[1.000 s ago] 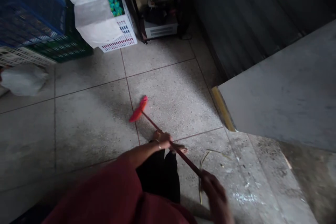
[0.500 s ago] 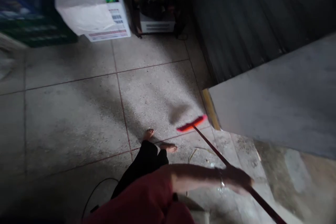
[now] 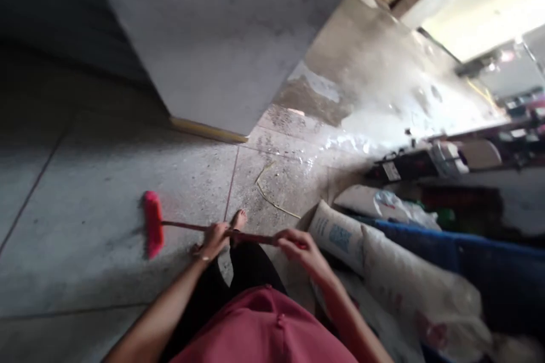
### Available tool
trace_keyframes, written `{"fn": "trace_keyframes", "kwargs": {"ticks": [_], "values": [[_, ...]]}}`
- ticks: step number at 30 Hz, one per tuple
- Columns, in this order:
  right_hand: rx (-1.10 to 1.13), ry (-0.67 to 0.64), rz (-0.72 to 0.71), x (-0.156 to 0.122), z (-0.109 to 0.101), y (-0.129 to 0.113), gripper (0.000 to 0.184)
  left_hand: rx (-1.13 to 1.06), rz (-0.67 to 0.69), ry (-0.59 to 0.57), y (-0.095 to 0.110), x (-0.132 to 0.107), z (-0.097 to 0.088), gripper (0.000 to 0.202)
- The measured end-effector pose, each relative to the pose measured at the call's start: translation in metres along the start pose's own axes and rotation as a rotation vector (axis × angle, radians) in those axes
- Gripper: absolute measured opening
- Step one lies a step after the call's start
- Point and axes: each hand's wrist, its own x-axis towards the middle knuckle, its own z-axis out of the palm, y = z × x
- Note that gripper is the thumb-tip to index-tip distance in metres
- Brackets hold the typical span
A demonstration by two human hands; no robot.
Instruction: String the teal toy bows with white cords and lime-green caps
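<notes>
I hold a red broom with both hands. Its red head (image 3: 152,223) rests on the tiled floor to my left, and the dark red handle (image 3: 183,226) runs level across in front of my feet. My left hand (image 3: 214,239) is wrapped round the handle nearer the head. My right hand (image 3: 298,248) grips the handle's other end. One bare foot (image 3: 239,219) shows just past the handle, above my black trousers and red shirt.
A grey slab or door panel (image 3: 221,28) with a yellow bottom edge stands ahead. Wet, dirty concrete (image 3: 361,96) leads to a bright opening at upper right. White sacks (image 3: 340,232) and a blue crate (image 3: 468,261) crowd my right. A thin yellow strip (image 3: 272,201) lies on the tiles.
My view has swung far to the right, away from the crates and shelf. The broom head has moved from my right side to my left, and both hands now show on the handle.
</notes>
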Motion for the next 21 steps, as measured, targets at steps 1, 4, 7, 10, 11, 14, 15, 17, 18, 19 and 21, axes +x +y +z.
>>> {"fn": "trace_keyframes", "kwargs": {"ticks": [1, 4, 7, 10, 11, 14, 15, 17, 18, 19, 21], "values": [[-0.046, 0.108, 0.018, -0.014, -0.031, -0.007, 0.039, 0.024, 0.09, -0.026, 0.03, 0.025, 0.008, 0.021], [-0.095, 0.382, 0.018, -0.068, -0.086, -0.026, 0.031, 0.109, 0.339, -0.09, 0.119, 0.085, 0.029, 0.027], [-0.048, 0.593, -0.047, -0.12, -0.062, -0.034, 0.028, 0.229, 0.569, -0.191, 0.17, 0.109, 0.03, 0.029], [0.089, 0.712, -0.112, -0.168, 0.019, -0.026, 0.033, 0.379, 0.793, -0.309, 0.171, 0.092, 0.023, 0.026], [0.17, 0.722, -0.114, -0.185, 0.053, -0.02, 0.038, 0.43, 0.858, -0.343, 0.162, 0.08, 0.022, 0.025], [0.54, 0.791, -0.107, -0.232, 0.174, 0.004, 0.056, 0.569, 1.013, -0.453, 0.116, 0.031, 0.025, 0.018], [0.686, 0.871, -0.123, -0.244, 0.219, 0.012, 0.061, 0.609, 1.058, -0.503, 0.098, 0.012, 0.025, 0.014], [0.955, 1.132, -0.175, -0.255, 0.307, 0.021, 0.075, 0.674, 1.141, -0.617, 0.068, -0.026, 0.025, 0.012], [1.05, 1.27, -0.186, -0.255, 0.347, 0.024, 0.082, 0.697, 1.178, -0.672, 0.057, -0.045, 0.024, 0.015], [1.095, 1.377, -0.173, -0.25, 0.381, 0.026, 0.086, 0.713, 1.21, -0.722, 0.05, -0.063, 0.025, 0.019], [0.98, 1.487, -0.015, -0.232, 0.433, 0.029, 0.083, 0.724, 1.266, -0.811, 0.046, -0.099, 0.029, 0.026]]}}
